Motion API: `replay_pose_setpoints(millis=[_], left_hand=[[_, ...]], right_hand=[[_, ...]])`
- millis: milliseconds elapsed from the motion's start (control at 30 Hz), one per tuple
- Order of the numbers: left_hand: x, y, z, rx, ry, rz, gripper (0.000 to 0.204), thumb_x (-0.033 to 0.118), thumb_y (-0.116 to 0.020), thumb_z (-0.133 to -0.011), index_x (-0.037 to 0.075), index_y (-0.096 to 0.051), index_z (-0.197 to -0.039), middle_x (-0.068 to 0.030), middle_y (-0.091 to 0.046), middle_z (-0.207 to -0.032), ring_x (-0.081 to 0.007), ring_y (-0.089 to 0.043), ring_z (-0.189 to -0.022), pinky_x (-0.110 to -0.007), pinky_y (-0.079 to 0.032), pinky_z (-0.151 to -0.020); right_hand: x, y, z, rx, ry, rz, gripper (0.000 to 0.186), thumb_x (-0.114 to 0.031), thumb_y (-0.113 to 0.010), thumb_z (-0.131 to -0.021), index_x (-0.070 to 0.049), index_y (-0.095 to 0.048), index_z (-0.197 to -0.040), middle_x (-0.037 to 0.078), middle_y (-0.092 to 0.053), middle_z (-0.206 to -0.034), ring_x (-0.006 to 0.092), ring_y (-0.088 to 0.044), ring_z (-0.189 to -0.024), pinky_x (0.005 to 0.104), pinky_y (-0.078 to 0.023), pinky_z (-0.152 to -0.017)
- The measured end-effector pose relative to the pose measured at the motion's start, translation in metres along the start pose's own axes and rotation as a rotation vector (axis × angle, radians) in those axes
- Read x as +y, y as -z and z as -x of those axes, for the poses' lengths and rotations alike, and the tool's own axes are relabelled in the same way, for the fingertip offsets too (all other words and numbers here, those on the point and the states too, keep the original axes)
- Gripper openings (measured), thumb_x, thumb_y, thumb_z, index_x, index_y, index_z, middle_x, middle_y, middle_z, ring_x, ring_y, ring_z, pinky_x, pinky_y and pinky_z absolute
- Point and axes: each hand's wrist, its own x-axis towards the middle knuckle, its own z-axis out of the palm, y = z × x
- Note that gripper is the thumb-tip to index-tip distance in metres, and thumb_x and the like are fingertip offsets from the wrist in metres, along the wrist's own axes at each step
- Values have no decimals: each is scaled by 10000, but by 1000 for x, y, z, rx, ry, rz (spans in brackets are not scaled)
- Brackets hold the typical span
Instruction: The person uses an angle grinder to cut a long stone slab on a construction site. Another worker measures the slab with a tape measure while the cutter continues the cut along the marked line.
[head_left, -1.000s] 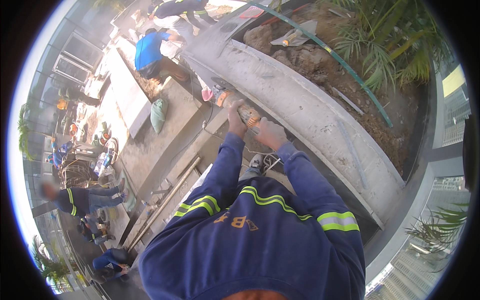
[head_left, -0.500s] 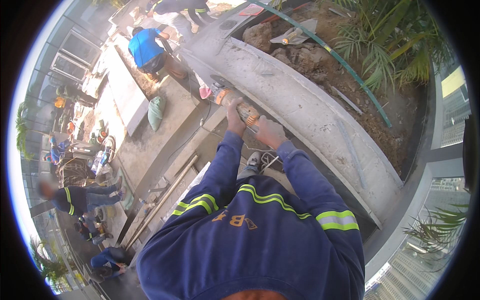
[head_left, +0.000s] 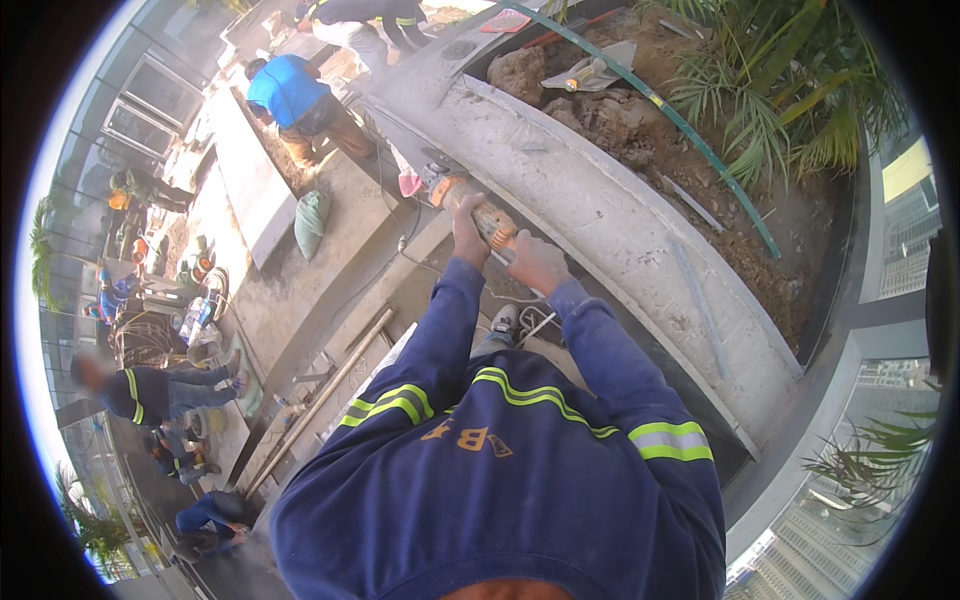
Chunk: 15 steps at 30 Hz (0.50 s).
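With both hands I hold a dusty orange and grey angle grinder (head_left: 496,228) against the near edge of a curved concrete curb (head_left: 620,215). My left hand (head_left: 468,232) is wrapped round the front of its body. Behind it, my right hand (head_left: 539,263) grips the rear end. The grinder's head points away and to the left, and pale dust hangs around it. Its disc is hard to make out. A small pink thing (head_left: 410,184) lies just left of the head.
A cable (head_left: 402,244) runs over the ground left of the grinder. A green sack (head_left: 312,224), a long slab (head_left: 250,200) and a wooden pole (head_left: 325,400) lie to the left. Beyond the curb is a soil bed with palms (head_left: 760,130). A co-worker in blue (head_left: 287,90) bends over far ahead.
The co-worker in blue has turned and shifted slightly left. My hands and the grinder stay in nearly the same place, and dust now shows further along the curb.
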Motion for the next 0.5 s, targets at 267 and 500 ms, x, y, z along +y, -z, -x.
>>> replay_pose_setpoints(millis=[267,500], left_hand=[[-4,3,8,15,-12,16,270,132,-735,-800,58,-572,-1002,-93,-600,-859,-284,-653,-719,-452,-593,-662],[-7,5,5,14,-14,8,290,142,-741,-798,62,-569,-1017,-94,-600,-857,-290,-659,-721,-461,-592,-661]], right_hand=[[2,3,14,-3,1,-13,379,-213,-701,-827,19,-591,-1106,265,-735,-1013,407,-727,-991,487,-579,-867],[3,3,12,-15,-14,1,370,-205,-695,-827,18,-585,-1101,265,-734,-1021,410,-726,-990,488,-579,-871]])
